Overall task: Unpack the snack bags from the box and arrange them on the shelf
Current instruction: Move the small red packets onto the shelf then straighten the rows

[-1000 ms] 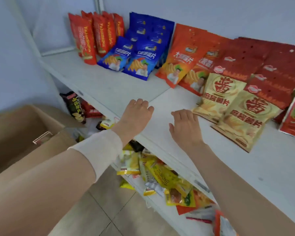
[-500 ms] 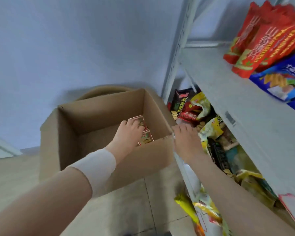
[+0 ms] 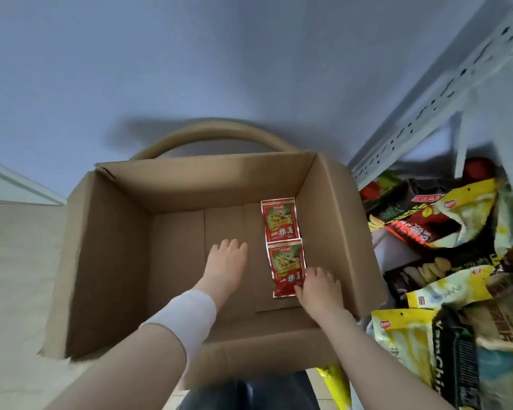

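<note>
An open cardboard box (image 3: 107,261) stands on the floor in front of me. Two small red snack bags lie flat on its bottom by the right wall: a far red bag (image 3: 280,219) and a near red bag (image 3: 286,268), end to end. My left hand (image 3: 227,266) is inside the box, fingers spread, over the bare bottom just left of the near bag. My right hand (image 3: 317,287) rests at that bag's lower right corner, fingers touching its edge; no grip on it shows.
To the right is the white shelf upright (image 3: 444,84). Under it the lower shelf is crowded with loose yellow bags (image 3: 468,208) and dark snack bags (image 3: 409,223). A curved cardboard flap (image 3: 214,133) rises behind the box against the blue-grey wall.
My view has swung from the shelf down into the box. Both hands went from the shelf's edge into the box; the right hand now touches the near red bag.
</note>
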`<state>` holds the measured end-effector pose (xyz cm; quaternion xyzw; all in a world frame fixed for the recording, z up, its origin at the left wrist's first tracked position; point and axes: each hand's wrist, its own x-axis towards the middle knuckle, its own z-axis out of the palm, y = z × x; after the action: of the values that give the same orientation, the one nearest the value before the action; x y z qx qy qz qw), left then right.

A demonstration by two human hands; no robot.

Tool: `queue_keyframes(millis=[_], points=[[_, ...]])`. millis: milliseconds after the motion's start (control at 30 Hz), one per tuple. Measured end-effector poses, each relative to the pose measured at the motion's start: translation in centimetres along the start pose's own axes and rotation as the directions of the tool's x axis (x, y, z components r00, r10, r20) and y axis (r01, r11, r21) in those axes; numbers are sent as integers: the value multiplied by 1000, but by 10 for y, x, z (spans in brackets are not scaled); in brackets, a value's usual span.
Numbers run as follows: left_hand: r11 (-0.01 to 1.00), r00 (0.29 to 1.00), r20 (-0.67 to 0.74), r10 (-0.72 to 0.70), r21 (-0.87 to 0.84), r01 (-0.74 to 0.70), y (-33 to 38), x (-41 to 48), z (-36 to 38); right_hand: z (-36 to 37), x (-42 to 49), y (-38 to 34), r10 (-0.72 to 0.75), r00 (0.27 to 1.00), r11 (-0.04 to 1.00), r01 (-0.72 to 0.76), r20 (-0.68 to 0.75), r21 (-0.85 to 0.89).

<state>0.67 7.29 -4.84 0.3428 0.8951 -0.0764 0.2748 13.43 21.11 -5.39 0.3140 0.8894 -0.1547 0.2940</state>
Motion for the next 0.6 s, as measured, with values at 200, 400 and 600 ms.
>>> queue_keyframes(millis=[200,400,600], points=[[789,957,233,-172,-549,276,15,95,50,50,87,-9,173,962,950,-219,210,221],[502,914,329,-237,-764,405,24,221,108,131,161,-9,465,853,755,-521,236,398],[472,905,205,-374,-797,376,34,281,132,169,175,-19,567,808,736,-584,161,341]])
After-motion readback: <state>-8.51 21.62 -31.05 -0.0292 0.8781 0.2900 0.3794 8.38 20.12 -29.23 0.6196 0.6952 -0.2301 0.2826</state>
